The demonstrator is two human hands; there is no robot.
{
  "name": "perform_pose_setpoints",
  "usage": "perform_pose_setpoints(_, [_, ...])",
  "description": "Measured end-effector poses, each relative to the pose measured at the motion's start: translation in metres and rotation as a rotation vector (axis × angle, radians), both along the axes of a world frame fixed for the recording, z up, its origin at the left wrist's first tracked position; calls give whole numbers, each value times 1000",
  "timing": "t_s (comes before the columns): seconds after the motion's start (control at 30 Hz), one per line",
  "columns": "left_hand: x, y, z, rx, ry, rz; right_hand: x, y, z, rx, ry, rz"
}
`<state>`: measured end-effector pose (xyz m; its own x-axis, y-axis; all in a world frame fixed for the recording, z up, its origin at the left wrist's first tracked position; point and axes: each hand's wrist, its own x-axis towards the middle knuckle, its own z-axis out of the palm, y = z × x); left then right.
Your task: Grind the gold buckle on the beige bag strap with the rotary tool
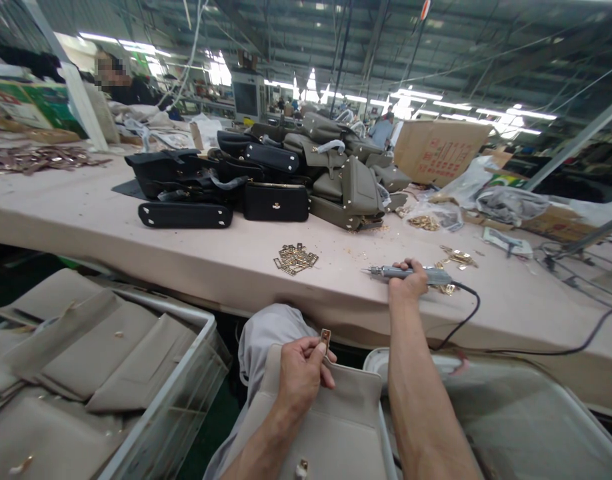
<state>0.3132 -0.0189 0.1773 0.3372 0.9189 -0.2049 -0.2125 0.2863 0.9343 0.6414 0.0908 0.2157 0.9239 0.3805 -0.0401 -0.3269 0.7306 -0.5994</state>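
At my far left a wire-framed bin [196, 333] stands below the table edge, stacked with flat beige panels [101, 347]. Above it the long table [86, 220], covered in a pale pink sheet, runs across the whole view; scrap metal pieces [41, 159] lie at its far left end, with a person seated behind them. Black handbags [196, 183] are heaped on the table, and olive-grey handbags [346, 173] are piled just beside them to the right. Nearer to me, a small heap of brass fittings [296, 258] lies on the sheet.

My left hand [301, 373] is down at my lap, thumb and fingers pinched shut on a small brass clasp [325, 339] at the top edge of the beige bag piece [336, 413] lying over my knees.

My right hand [411, 283] rests on the table, fingers wrapped round a grey electric screwdriver [411, 272] that lies flat, tip pointing left, its black cord [466, 320] trailing off the edge. Further right sit a cardboard box [439, 150], plastic bags and loose cables. Overhead, strip lights hang from a steel factory roof.
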Motion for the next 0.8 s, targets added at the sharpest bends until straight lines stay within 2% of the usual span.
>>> perform_pose_setpoints(0.1, [3, 2, 1, -8, 20, 9, -6, -8, 6, 16, 5, 39])
perform_pose_setpoints(0.23, [5, 1, 7, -27, 63, 1, -26, -32, 13, 25, 25, 131])
perform_pose_setpoints(0.57, [5, -5, 17, -64, 32, 37, -118, -102, 10, 78, 84, 450])
perform_pose_setpoints(0.67, [5, -7, 17, -65, 24, 39, -132, -110, 9, 88, 60, 487])
perform_pose_setpoints(0.8, [4, -9, 16, -54, 9, 52, -135, -112, 9, 95, 37, 500])
